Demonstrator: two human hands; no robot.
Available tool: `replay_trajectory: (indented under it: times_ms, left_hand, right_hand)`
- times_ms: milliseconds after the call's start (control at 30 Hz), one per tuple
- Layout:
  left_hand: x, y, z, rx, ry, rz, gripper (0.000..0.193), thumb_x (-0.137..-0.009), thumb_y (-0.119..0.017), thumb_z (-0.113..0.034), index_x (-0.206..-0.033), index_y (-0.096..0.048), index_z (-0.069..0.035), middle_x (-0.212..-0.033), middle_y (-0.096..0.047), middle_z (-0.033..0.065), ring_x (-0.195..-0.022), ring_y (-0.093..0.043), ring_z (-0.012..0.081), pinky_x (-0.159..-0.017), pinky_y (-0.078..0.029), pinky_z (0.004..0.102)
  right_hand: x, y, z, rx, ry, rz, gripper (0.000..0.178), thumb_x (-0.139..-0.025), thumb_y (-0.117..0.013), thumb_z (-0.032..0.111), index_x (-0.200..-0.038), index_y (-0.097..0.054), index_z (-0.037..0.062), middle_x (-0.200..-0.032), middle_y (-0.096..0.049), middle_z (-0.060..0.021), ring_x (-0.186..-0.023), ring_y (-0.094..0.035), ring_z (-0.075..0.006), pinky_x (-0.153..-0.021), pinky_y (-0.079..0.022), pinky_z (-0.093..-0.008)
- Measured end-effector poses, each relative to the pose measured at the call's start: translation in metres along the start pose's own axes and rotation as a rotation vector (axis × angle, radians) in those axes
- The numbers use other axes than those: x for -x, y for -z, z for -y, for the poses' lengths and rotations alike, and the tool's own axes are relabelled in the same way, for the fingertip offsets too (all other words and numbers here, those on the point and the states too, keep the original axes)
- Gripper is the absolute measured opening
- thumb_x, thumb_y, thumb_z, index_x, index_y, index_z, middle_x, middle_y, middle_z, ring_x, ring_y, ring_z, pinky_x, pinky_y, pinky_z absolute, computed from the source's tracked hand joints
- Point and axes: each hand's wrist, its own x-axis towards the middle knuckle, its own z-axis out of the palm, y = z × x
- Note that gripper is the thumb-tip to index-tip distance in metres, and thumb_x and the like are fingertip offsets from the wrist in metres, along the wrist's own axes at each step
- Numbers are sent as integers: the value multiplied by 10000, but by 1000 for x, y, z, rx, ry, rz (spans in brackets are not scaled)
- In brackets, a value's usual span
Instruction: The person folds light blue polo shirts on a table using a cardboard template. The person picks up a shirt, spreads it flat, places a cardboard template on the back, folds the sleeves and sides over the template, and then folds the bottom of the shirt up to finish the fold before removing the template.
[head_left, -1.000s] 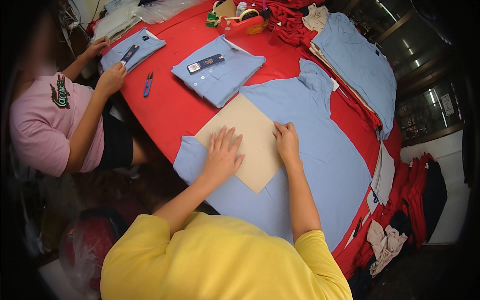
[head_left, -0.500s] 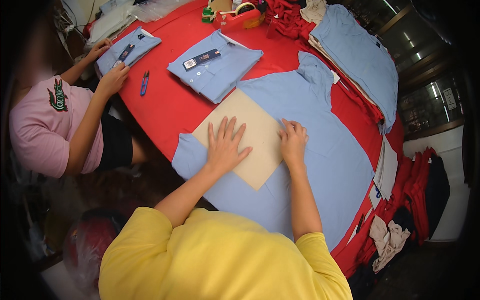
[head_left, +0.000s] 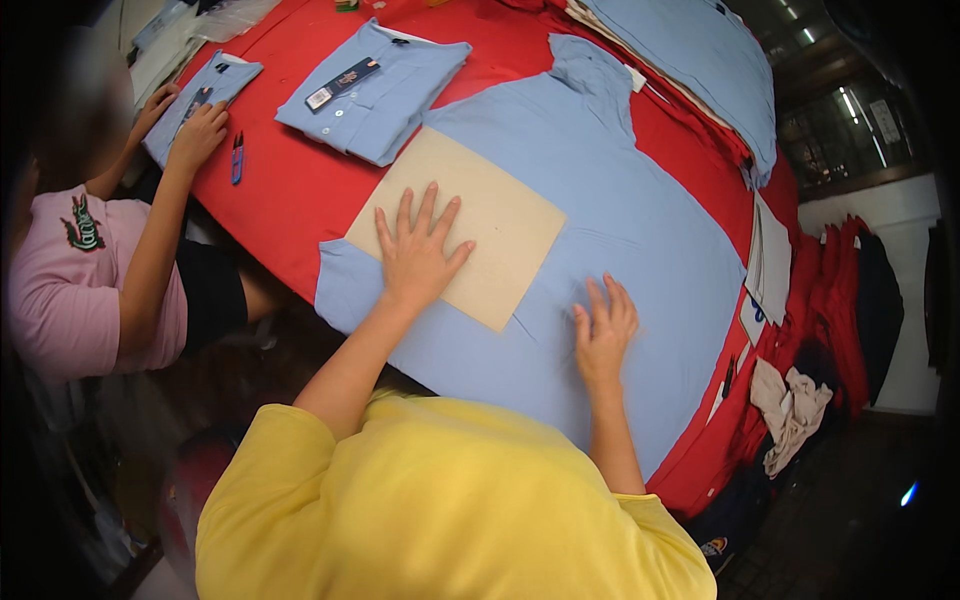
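One spread light-blue fabric shirt (head_left: 680,270), head view: sprawling across the red cloth-covered table (head_left: 270,205).
Left hand (head_left: 416,258): open, fingers fanned, flat on the square tan cardboard sheet (head_left: 505,225)!
Right hand (head_left: 605,335): open, holding nothing, over the shirt; contact unclear.
Cardboard sheet: right on that shirt, just beside the folded light-blue buttoned shirt (head_left: 405,90).

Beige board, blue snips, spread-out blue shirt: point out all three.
Beige board (head_left: 495,215): head view, on its flat upper face, right of centre.
Blue snips (head_left: 237,166): head view, on the handles.
Spread-out blue shirt (head_left: 635,230): head view, on the body cloth.
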Motion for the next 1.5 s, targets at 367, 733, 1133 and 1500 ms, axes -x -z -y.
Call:
replay_trajectory:
  times_ms: [367,733,1133,1500]
  left_hand:
    - [-3,-5,-6,-78,-18,19,630,-875,-559,-506,-1437,-422,-256,-1533,-313,45,-1424,-207,332,-1110,-75,642]
    - [-2,-2,2,-45,-62,45,636,-874,-567,-509,-1438,-420,-255,-1534,-318,43,-1422,-211,338,-1107,-75,644]
    - [-10,13,13,-3,-66,33,667,-817,-642,-479,-1387,-484,-171,-1474,-411,26,-1392,-255,355,-1097,-91,664]
    - [-13,14,9,27,-18,-31,637,-776,-657,-535,-1331,-557,-239,-1463,-407,72,-1381,-290,339,-1113,-126,637]
  right_hand:
    - [25,-14,13,35,-17,193,561,-951,-502,397,-1455,-391,177,-1548,-262,-124,-1440,-197,-327,-1122,-65,-624]
    - [145,35,-142,482,-802,44,627,-968,-422,471,-1498,-285,166,-1563,-219,-141,-1443,-163,-370,-1093,-67,-675]
    - [-58,35,-103,-266,-241,-127,454,-920,-590,208,-1355,-512,105,-1469,-387,-176,-1363,-319,-371,-1125,-251,-441]
    - [-336,-72,-69,100,-58,-64,402,-875,-628,310,-1212,-607,92,-1183,-576,-202,-1066,-537,-382,-932,-392,-532]
